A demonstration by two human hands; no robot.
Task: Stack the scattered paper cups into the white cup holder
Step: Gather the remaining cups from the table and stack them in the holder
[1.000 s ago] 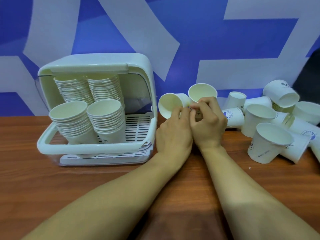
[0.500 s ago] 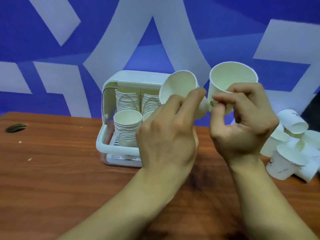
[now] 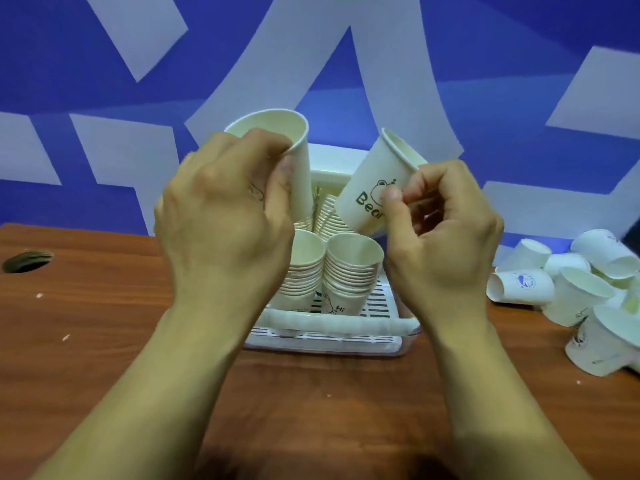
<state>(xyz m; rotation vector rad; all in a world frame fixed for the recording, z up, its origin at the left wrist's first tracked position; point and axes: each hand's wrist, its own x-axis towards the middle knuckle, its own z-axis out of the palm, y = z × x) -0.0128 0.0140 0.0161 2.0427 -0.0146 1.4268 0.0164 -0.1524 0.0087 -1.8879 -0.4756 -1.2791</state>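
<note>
While I watch, left grip [image 3: 225, 216] curls round an upright cup [image 3: 273, 128] above the white cup holder [image 3: 332, 325]. Right grip [image 3: 446, 230] pinches a tilted cup [image 3: 370, 192] (lettering partly hidden). Loose cups [image 3: 571, 289] lie rightward on the desk [image 3: 86, 306].

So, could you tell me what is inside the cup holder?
Two cup stacks stand in front in the holder, with more stacks behind. The left hand and its cup hide the left side and part of the back.

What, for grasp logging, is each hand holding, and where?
Left hand grips upright cup by its side; right hand pinches Bear cup by its lower side.
</note>
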